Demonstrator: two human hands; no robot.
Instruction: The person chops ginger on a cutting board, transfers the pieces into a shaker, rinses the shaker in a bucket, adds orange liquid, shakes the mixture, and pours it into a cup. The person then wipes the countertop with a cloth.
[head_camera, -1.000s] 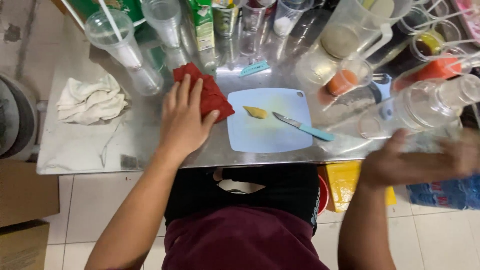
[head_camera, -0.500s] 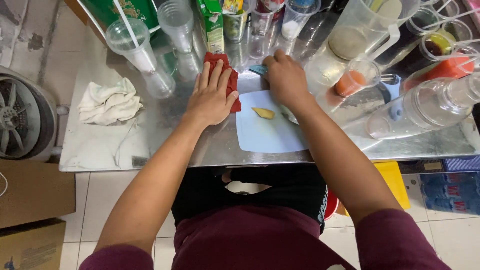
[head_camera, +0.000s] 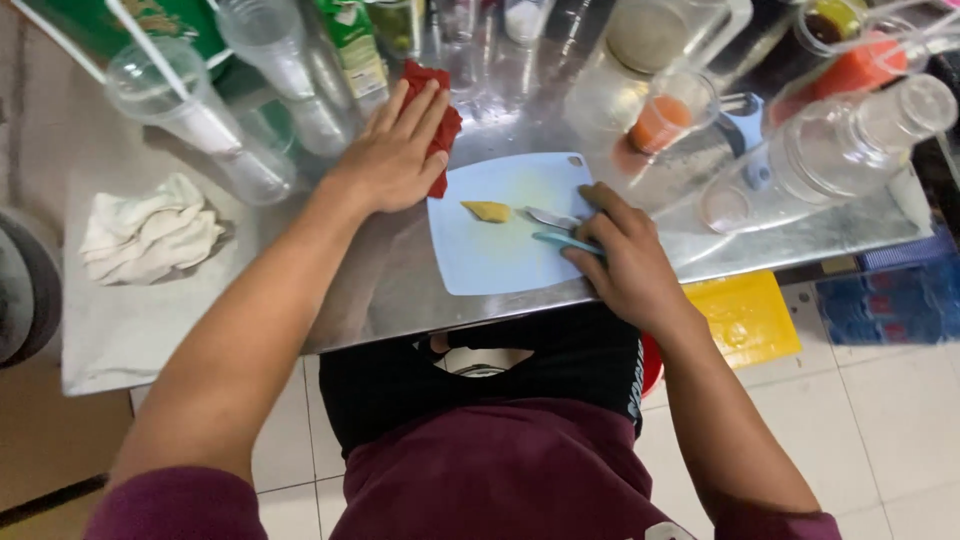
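A pale blue cutting board (head_camera: 500, 255) lies on the steel counter (head_camera: 400, 290), with a small yellow piece of food (head_camera: 486, 211) on it. My right hand (head_camera: 620, 255) rests at the board's right edge and grips a small knife with a teal handle (head_camera: 555, 228); its blade points left toward the yellow piece. My left hand (head_camera: 395, 150) lies flat, fingers spread, on a red cloth (head_camera: 438, 110) just beyond the board's top left corner.
Clear plastic cups (head_camera: 170, 105), bottles, cartons and a pitcher (head_camera: 650, 45) crowd the counter's back. An orange drink cup (head_camera: 665, 120) and a lying clear jar (head_camera: 850, 145) sit right. A crumpled white rag (head_camera: 150, 230) lies left. A yellow bin (head_camera: 745, 315) stands below.
My right hand came from the lower right over the board, then drew back to its right edge and took hold of the knife. My left hand stayed on the red cloth.
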